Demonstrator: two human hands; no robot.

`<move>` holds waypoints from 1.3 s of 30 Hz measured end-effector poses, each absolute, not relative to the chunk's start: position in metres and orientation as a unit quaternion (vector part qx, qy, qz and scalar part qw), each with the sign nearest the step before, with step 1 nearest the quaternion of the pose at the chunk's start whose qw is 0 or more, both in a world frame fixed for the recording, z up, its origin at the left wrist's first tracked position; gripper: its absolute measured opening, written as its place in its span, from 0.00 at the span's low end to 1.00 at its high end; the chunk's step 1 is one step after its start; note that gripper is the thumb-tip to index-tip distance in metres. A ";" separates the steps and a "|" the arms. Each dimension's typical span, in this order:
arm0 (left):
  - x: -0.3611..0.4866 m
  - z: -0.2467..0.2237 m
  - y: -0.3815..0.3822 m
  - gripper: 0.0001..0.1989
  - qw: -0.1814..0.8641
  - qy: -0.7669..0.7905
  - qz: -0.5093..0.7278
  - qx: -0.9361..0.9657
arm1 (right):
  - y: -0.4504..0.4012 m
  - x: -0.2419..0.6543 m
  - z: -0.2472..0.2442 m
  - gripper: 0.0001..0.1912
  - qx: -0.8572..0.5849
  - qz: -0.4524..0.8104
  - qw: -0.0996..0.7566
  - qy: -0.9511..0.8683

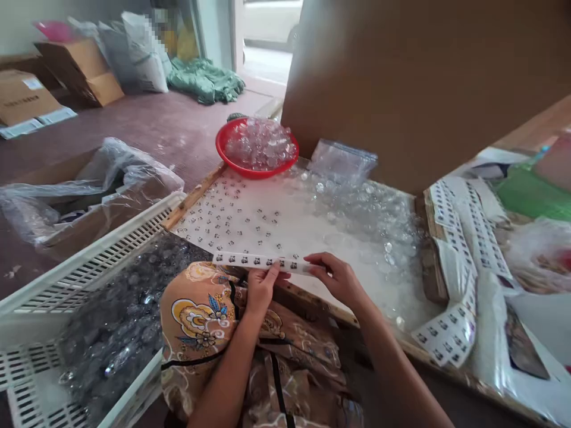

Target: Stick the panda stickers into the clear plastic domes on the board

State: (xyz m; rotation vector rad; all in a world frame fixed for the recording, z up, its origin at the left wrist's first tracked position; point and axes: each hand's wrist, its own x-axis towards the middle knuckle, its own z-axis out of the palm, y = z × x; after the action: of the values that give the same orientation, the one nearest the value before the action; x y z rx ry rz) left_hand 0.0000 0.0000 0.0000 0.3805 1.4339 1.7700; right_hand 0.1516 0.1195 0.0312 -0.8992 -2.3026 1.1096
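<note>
Printed strip [244,260] lies just below the frame's centre, pinched between thumb and fingers of the left hand [260,290], mostly leftward of that grip. Handling it seems the step in hand, calling for light, steady fingertips. The right hand [341,284] meets its right end, perhaps pinching; I cannot tell. White surface [297,223] beyond.

Dim room with daylight coming through a bright doorway [266,65] at top centre.
A pale wall [15,24] fills the upper left corner above a dull reddish floor [107,128]; cardboard boxes [27,98], a white sack [145,56] and crumpled green sheeting [205,80] lie along the far side. Part of a light-coloured vehicle [272,22] shows outside. A large brown panel [414,83] stands at upper right, behind a wood-edged table [194,199].
</note>
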 end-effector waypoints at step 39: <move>0.001 -0.012 -0.002 0.24 0.399 0.593 0.673 0.190 | 0.191 0.126 -0.009 0.13 -0.480 0.400 0.229 -0.746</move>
State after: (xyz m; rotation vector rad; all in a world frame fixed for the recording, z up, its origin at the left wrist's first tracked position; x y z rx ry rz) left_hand 0.0010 -0.0016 -0.0118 0.4807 1.5001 1.7038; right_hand 0.1258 0.1913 -0.0085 -1.3217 -2.0544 1.1021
